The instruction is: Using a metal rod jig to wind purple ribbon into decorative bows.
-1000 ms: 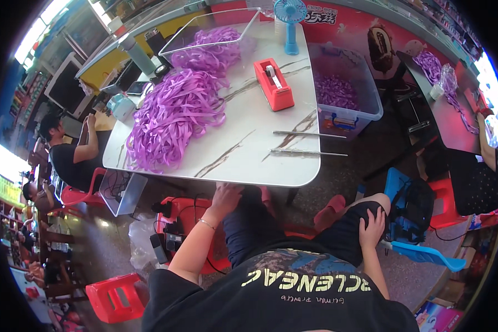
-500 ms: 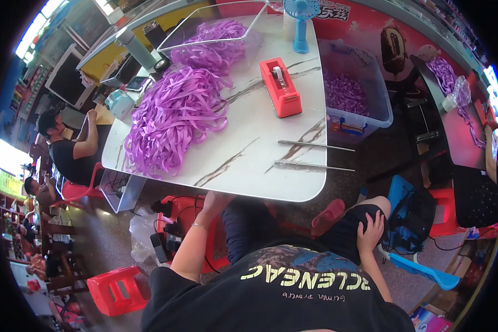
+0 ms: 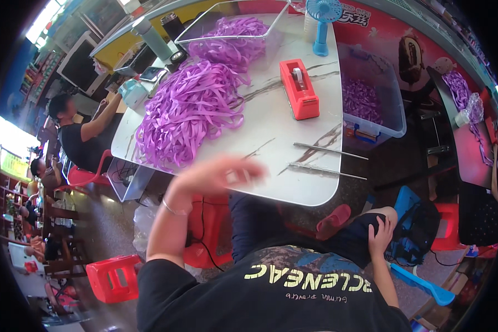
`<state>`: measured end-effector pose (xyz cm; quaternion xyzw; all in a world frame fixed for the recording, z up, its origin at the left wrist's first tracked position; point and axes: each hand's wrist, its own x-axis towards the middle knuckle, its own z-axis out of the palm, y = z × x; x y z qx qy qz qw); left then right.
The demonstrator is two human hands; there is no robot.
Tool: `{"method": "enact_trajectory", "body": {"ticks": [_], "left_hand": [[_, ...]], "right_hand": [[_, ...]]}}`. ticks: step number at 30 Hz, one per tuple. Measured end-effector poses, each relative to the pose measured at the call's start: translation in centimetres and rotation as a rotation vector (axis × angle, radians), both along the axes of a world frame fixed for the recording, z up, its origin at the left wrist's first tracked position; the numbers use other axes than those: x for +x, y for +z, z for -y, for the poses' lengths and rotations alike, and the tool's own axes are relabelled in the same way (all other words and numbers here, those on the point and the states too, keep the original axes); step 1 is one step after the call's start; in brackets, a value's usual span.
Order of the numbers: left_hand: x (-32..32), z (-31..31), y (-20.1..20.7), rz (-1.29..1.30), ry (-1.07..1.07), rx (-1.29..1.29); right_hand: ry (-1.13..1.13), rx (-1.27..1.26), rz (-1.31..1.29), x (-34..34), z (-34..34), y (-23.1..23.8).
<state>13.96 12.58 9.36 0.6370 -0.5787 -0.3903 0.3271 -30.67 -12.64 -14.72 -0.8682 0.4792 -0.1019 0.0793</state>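
Observation:
My left hand (image 3: pixel 218 174) is raised over the front edge of the white marbled table (image 3: pixel 271 127), its fingers smeared by motion. Whether it holds anything cannot be made out. On my knee rests my right hand (image 3: pixel 380 235), its fingers spread and nothing in it. A large heap of purple ribbons (image 3: pixel 191 116) covers the table's left side, just beyond my left hand. To the right of the heap stands a red tape dispenser (image 3: pixel 300 88). Two thin metal rods (image 3: pixel 331 151) lie side by side at the right edge, their ends sticking out past it.
A wire-rimmed clear bin (image 3: pixel 232 36) and a blue handheld fan (image 3: pixel 321 27) stand at the back. Right of the table is a clear tub (image 3: pixel 373 108) with purple pieces. A red stool (image 3: pixel 113 279) stands lower left. Another person (image 3: pixel 83 130) sits at the left.
My left hand has come up from beneath the table's front edge to above it. My right hand stays on my knee. The whole view has shifted slightly.

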Motion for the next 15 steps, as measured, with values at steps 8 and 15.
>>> {"method": "enact_trajectory", "body": {"ticks": [8, 15], "left_hand": [[9.6, 5.5, -2.0, 0.897, 0.548, -0.054], [8.3, 7.0, -6.1, 1.16, 0.546, -0.29]], "right_hand": [[-0.021, -0.107, 0.029, 0.3, -0.4, -0.7], [-0.067, -0.094, 0.016, 0.1, -0.5, -0.8]]}}
